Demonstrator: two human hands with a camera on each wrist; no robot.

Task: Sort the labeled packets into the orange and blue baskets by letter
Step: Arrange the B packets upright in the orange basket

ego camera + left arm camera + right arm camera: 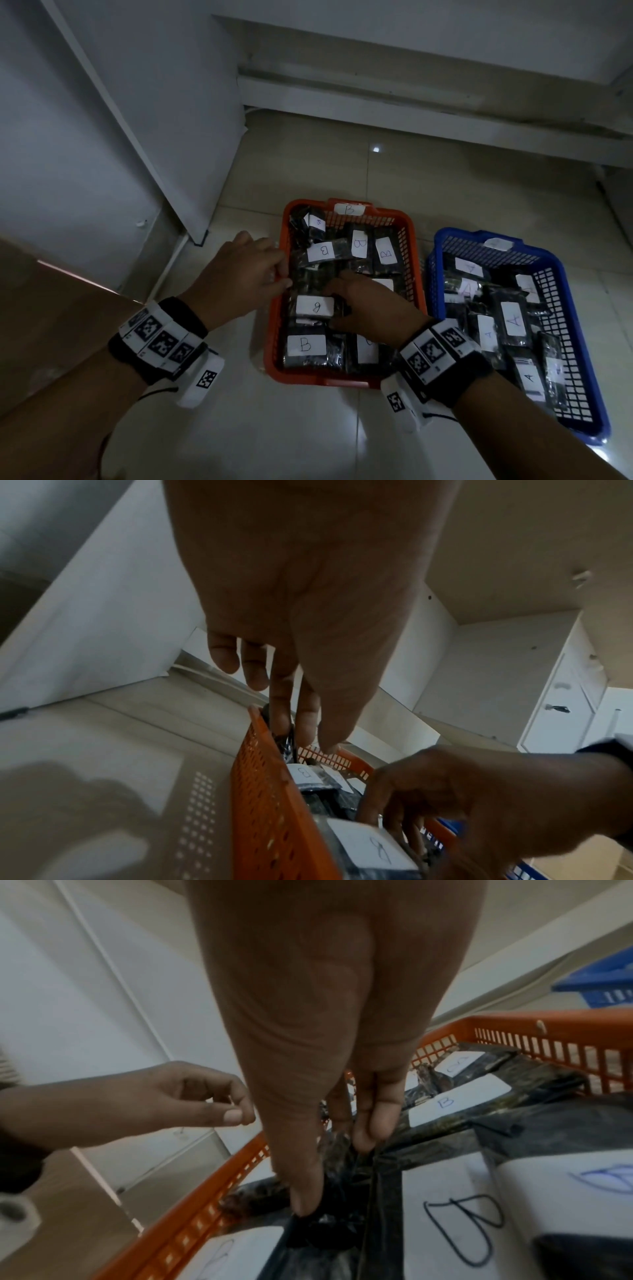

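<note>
The orange basket [346,381] sits on the floor, filled with black packets with white B labels [306,344]. To its right, the blue basket [442,240] holds black packets with A labels [512,318]. My right hand [342,301] is down inside the orange basket; in the right wrist view its thumb and fingers [337,1172] pinch crumpled black plastic of a packet [318,1229] among the B packets. My left hand [282,274] hovers at the orange basket's left rim, fingers loosely curled and holding nothing, with the fingertips [301,737] touching a black packet edge by the wall.
A white cabinet panel [102,154] stands left of the baskets and a white ledge [411,113] runs along the back. Pale tiled floor [308,438] lies bare in front of the baskets. Both wrists wear bands with black-and-white markers.
</note>
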